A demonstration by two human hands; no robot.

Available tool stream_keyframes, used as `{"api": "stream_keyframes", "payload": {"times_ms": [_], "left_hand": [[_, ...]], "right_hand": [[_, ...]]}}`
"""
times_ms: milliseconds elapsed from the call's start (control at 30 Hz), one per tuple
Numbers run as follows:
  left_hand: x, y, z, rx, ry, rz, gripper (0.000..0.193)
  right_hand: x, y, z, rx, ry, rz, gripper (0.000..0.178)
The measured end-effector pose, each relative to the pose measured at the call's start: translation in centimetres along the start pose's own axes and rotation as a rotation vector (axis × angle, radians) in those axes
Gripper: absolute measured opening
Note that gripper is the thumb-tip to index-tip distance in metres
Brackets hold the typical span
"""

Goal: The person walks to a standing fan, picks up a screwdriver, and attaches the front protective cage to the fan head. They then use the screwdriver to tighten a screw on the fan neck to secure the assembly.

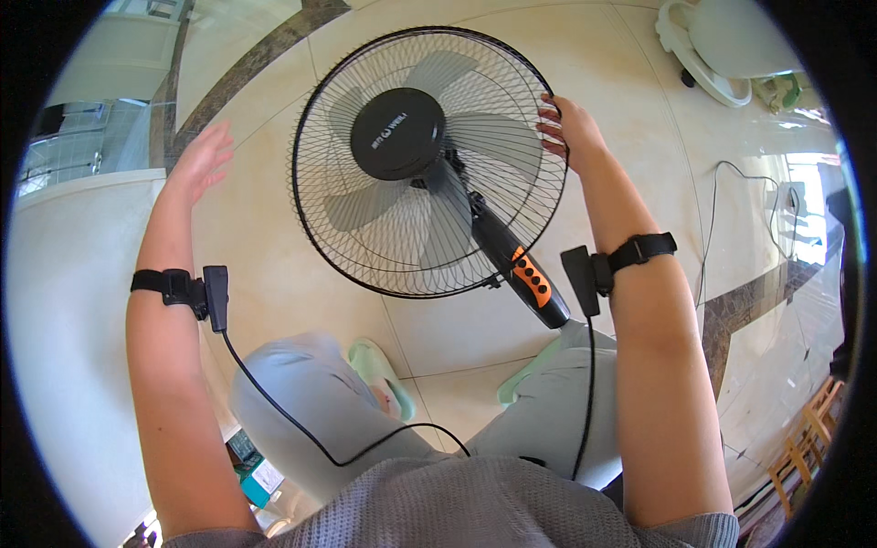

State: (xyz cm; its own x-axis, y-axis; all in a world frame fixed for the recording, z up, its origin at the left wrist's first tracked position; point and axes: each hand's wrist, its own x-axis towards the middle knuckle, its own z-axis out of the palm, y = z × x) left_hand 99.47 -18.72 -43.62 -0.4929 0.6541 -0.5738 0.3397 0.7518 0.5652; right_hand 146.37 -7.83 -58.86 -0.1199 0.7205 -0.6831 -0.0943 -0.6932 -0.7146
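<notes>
A black electric fan (517,259) with a round wire guard (322,239) and grey blades lies in front of me. Its dark round hub cap (398,134) faces up, and an orange button panel (531,277) sits on the black body towards my knees. My right hand (575,135) is closed on the right rim of the guard, with the fingers partly seen through the wires. Off to the left of the guard, my left hand (200,163) is in the air, touching nothing, its fingers stretched out and slightly apart.
A white cabinet-like surface (78,274) stands close on the left. At the far right are a white rounded object with a base (703,57) and a thin cable (714,210) on the tiled floor. Wooden slats (804,438) and a teal box (262,482) lie nearer me.
</notes>
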Motion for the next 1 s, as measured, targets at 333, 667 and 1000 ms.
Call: {"api": "stream_keyframes", "payload": {"times_ms": [333, 667, 1000], "left_hand": [[11.3, 0.3, 6.1, -0.029, -0.301, 0.002, 0.046], [18.1, 5.5, 12.2, -0.139, -0.638, 0.038, 0.03], [17.9, 6.2, 12.1, -0.123, -0.728, 0.158, 0.03]], "right_hand": [[-1.1, -0.7, -0.3, -0.049, -0.001, -0.014, 0.027], [-2.3, -1.2, 0.8, -0.084, 0.15, 0.004, 0.032], [-2.2, -0.9, 0.8, -0.091, 0.165, 0.007, 0.033]]}}
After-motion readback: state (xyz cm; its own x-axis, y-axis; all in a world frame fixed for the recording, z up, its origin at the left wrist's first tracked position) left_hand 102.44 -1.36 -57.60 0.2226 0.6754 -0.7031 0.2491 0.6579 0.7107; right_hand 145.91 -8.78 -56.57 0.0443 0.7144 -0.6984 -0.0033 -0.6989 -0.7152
